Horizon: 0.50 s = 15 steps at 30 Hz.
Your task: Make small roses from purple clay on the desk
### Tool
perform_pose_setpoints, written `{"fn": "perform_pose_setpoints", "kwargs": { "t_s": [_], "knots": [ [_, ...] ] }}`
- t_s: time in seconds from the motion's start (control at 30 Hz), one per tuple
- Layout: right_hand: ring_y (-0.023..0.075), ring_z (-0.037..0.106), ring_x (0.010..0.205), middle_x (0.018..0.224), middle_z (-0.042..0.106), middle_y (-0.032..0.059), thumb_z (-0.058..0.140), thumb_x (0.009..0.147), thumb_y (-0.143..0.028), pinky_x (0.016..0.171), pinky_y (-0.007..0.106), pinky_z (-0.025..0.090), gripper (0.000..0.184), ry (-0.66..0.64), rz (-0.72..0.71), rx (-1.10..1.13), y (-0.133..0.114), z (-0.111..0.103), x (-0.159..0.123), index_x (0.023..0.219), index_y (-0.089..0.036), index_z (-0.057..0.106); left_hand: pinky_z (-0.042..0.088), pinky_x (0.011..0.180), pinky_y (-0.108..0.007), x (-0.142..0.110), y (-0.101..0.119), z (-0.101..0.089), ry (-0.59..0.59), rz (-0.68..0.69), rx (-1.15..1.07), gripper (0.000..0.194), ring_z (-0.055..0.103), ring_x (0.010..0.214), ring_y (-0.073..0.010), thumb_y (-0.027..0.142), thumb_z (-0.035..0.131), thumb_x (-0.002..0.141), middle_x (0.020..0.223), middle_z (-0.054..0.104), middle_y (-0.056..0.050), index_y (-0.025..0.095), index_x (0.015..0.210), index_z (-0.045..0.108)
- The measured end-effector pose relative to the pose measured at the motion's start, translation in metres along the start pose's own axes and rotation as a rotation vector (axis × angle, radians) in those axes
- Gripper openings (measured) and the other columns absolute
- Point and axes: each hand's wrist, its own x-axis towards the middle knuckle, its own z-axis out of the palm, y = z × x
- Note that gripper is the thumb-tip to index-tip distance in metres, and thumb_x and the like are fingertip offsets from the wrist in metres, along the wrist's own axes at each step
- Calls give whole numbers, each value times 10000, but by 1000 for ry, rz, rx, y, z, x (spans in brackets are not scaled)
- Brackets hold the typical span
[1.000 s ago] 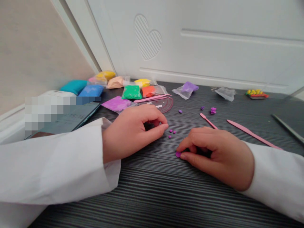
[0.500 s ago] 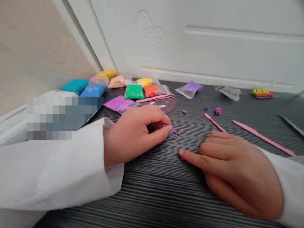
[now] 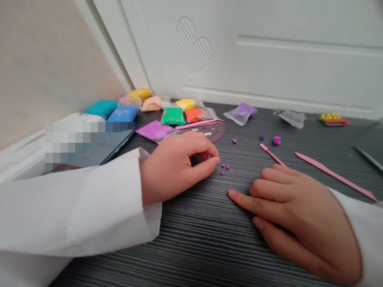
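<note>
My left hand (image 3: 179,165) rests on the dark ribbed table with thumb and forefinger pinched together; whatever may be between the tips is hidden. Just right of them lie three tiny purple clay balls (image 3: 223,166). My right hand (image 3: 295,217) has its forefinger stretched out, its tip down on the table, thumb apart and the other fingers curled. No clay shows under that fingertip now. Beyond the hands sit a flattened purple clay piece (image 3: 234,141), a small dark purple bit (image 3: 262,137) and a purple clay rose (image 3: 277,140).
Pink modelling tools (image 3: 332,174) lie by my right hand, a grey stick (image 3: 368,158) farther right. Bagged clay (image 3: 172,116) lines the back, near a plastic protractor (image 3: 217,131). A phone (image 3: 112,145) stands at left. A white panel (image 3: 269,71) closes the back.
The purple clay bit seen under my right fingertip is no longer visible. My right thumb tip has come into view, apart from the forefinger. The left hand keeps its pinch; the view has shifted slightly.
</note>
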Motion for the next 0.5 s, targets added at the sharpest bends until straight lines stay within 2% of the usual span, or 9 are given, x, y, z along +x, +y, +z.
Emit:
{"fn": "perform_pose_setpoints", "kwargs": {
  "t_s": [0.27,0.37,0.5],
  "knots": [
    [175,427,732,819,531,11,442,844,-226,680,386,303,407,44,27,81,4,-1,-6,1243,-248,521,412,679,-236,0,1,-1,-3,-18,0,104,549,720,-111,217,560,783,734,615,16,166,742,642],
    [144,476,779,877,553,-3,421,877,-211,701,350,337,388,82,86,283,7,-4,-5,1247,-281,513,413,673,-234,0,2,-1,-8,-24,4,106,547,719,-109,220,559,788,732,612,15,166,753,644],
    [93,523,721,776,555,-31,464,883,-237,669,260,404,303,124,242,624,15,-12,1,1142,-319,600,419,663,-224,-1,2,-2,3,3,-8,106,545,707,-103,221,554,799,734,613,18,169,778,645]
  ]
}}
